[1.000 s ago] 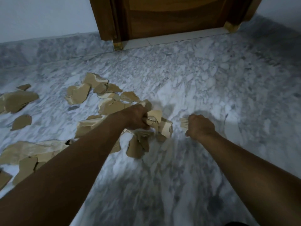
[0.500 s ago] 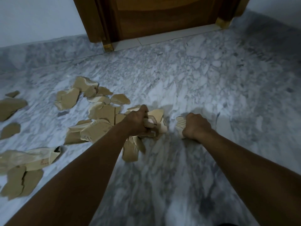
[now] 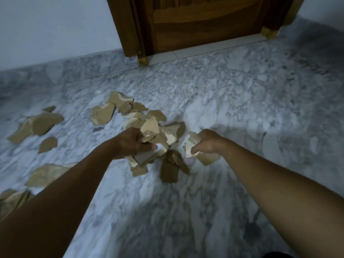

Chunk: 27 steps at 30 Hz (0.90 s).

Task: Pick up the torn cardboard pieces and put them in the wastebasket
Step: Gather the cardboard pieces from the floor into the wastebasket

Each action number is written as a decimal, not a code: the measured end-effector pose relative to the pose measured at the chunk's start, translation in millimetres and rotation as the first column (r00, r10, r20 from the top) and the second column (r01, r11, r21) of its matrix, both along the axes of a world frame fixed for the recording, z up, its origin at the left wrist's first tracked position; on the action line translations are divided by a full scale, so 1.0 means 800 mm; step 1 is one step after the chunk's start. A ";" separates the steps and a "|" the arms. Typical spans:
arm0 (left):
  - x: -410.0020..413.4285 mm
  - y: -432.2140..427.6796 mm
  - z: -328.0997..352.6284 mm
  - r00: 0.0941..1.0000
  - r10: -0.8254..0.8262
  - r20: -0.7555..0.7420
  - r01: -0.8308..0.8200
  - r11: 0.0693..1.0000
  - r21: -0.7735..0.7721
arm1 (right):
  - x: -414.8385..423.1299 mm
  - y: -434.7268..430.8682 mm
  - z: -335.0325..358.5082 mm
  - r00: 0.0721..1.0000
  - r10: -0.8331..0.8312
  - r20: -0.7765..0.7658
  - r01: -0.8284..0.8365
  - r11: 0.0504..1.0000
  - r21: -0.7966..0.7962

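Observation:
Torn brown cardboard pieces lie scattered over a grey marble floor (image 3: 214,94). My left hand (image 3: 131,142) is shut on a bunch of cardboard pieces (image 3: 156,132) in the middle of the view, and more scraps hang and lie just below it (image 3: 170,168). To its right, my right hand (image 3: 207,142) is closed on a pale corrugated cardboard piece (image 3: 191,146). A loose cluster of pieces (image 3: 111,109) lies beyond my left hand. More pieces (image 3: 40,123) sit at far left. No wastebasket is in view.
A brown wooden door (image 3: 201,23) in its frame stands at the far end, with a pale wall (image 3: 55,28) to its left. Larger cardboard scraps (image 3: 44,175) lie beside my left forearm at the lower left. Bare floor (image 3: 279,118) stretches to the right.
Both hands have lifted slightly with their cardboard, and the left hand's bunch has grown. The view has tilted up, showing more of the door.

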State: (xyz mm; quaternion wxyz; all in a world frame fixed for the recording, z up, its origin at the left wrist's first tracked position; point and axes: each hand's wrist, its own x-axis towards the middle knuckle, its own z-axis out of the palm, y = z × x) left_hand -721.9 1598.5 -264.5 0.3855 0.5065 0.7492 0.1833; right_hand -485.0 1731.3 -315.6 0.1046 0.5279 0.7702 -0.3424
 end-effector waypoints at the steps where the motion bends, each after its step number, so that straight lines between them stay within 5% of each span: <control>1: -0.004 -0.010 -0.007 0.996 -0.048 -0.071 0.044 0.997 -0.056 | -0.005 -0.008 -0.015 0.998 0.034 0.049 -0.037 0.998 0.059; 6: -0.013 -0.056 -0.052 0.970 -0.044 -0.240 0.017 0.993 -0.117 | -0.001 -0.028 -0.041 0.999 -0.033 -0.011 0.034 0.990 0.139; 14: -0.009 -0.040 -0.045 0.980 -0.040 -0.196 0.021 0.995 -0.094 | 0.009 -0.028 -0.009 0.979 0.009 -0.202 -0.001 0.999 0.040; 18: -0.013 -0.035 -0.044 0.975 -0.025 -0.222 0.001 0.994 -0.108 | -0.020 -0.048 -0.003 0.987 0.109 -0.116 -0.114 0.993 -0.031; 22: -0.015 -0.048 -0.053 0.973 -0.025 -0.229 -0.001 0.994 -0.112 | -0.039 -0.080 -0.040 0.992 0.122 -0.037 -0.119 0.990 0.074; 27: -0.021 -0.057 -0.060 0.967 -0.033 -0.253 0.007 0.995 -0.103 | -0.029 -0.089 -0.047 0.989 0.013 -0.146 -0.006 0.999 0.048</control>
